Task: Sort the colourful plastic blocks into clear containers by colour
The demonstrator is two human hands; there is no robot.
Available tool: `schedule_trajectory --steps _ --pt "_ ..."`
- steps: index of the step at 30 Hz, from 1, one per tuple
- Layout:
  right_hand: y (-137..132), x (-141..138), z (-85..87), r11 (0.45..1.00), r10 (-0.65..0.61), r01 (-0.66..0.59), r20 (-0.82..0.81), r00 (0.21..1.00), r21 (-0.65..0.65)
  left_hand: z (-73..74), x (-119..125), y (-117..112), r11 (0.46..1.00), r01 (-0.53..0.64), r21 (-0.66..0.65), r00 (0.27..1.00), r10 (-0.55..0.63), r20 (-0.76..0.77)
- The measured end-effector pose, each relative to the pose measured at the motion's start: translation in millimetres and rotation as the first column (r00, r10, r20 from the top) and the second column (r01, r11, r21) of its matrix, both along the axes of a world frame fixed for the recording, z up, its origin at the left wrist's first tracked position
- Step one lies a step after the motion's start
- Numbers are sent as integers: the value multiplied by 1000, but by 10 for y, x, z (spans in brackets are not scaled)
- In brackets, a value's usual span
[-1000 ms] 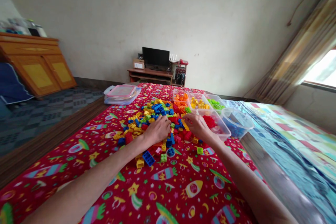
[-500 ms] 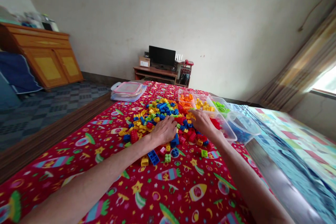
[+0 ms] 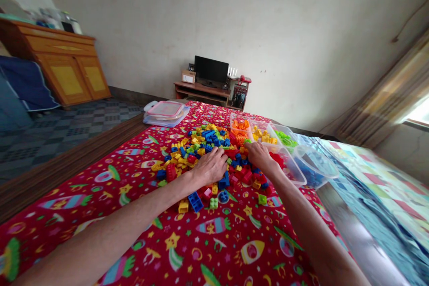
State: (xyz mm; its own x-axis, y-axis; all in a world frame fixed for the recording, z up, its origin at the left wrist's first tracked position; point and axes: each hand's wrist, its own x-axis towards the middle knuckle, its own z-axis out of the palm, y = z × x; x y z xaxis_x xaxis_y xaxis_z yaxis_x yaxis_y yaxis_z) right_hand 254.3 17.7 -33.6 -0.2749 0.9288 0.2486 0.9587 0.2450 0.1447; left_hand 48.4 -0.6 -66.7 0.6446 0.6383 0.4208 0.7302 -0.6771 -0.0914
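Both hands lie palm-down in the pile of toy building blocks in the middle of the red rocket-print cloth. The left hand has its fingers curled together over blue and red blocks. The right hand has its fingers bent down into the pile, just beside the clear box of red blocks. I cannot tell whether either hand grips a block. The round tub of blue blocks sits at the cloth's right edge. Stacked lids lie far left. The near cloth is open.
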Motion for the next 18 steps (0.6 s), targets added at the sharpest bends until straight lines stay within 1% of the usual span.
schedule_trajectory --steps 2,4,7,9,11,13,14,16,18 --pt "2 32 73 1000 28 -27 -56 998 15 -6 0 7 1000 -3 12 1000 3 -15" --pt "23 73 178 997 68 -62 -157 985 47 0 1 10 1000 21 13 998 -20 -53" --pt "109 161 362 993 115 -95 -340 933 77 21 0 8 999 51 -7 995 -51 -81" --pt "194 243 465 993 118 -110 -442 889 43 31 -2 7 999 49 -7 995 -49 -82" --pt "293 344 533 992 99 -122 -521 848 -10 36 -4 8 997 68 22 992 -66 -107" --pt "409 455 569 996 56 -82 -543 838 -23 39 -7 8 992 111 60 983 -101 -155" --pt "475 513 579 999 26 -33 -531 847 -3 40 -9 8 990 126 70 978 -112 -175" --pt "618 628 595 991 -48 101 -486 873 84 41 -10 7 990 129 65 977 -116 -179" --pt "760 733 618 965 -60 162 -431 900 205 42 -9 4 994 98 40 987 -92 -133"
